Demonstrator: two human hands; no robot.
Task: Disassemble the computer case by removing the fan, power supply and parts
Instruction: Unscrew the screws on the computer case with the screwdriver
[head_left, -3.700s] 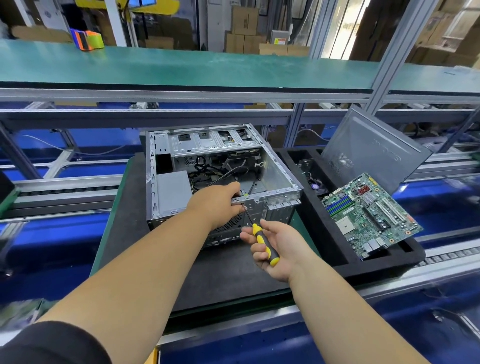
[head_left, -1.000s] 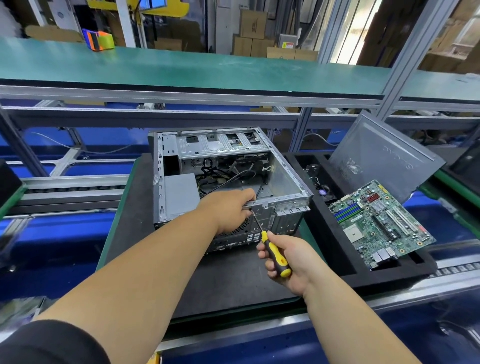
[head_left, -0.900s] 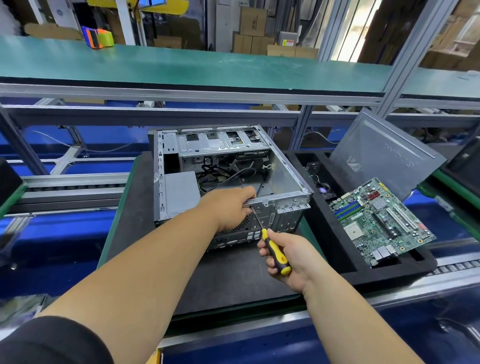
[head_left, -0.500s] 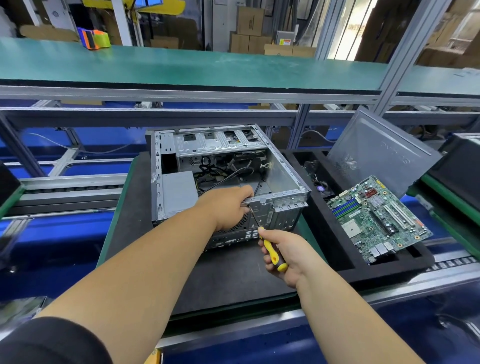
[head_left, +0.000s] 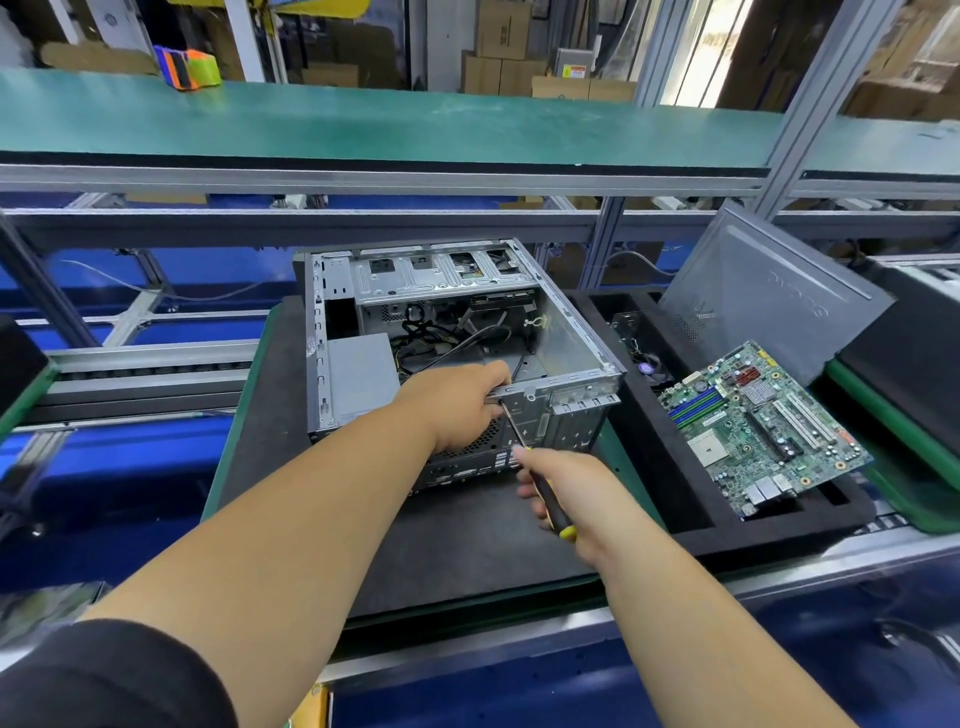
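Computer case (head_left: 457, 332) lies open on the desk mat (head_left: 467, 540). Left hand (head_left: 457, 410) grips its rear rim; right hand (head_left: 563, 488) clamps the screwdriver (head_left: 524, 457), now steeper than a second ago, tip at a rear screw. I judge the screw is still being loosened.

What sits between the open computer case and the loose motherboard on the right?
In the head view, the black foam tray's near wall and a compartment holding a small fan lie between the computer case and the motherboard.
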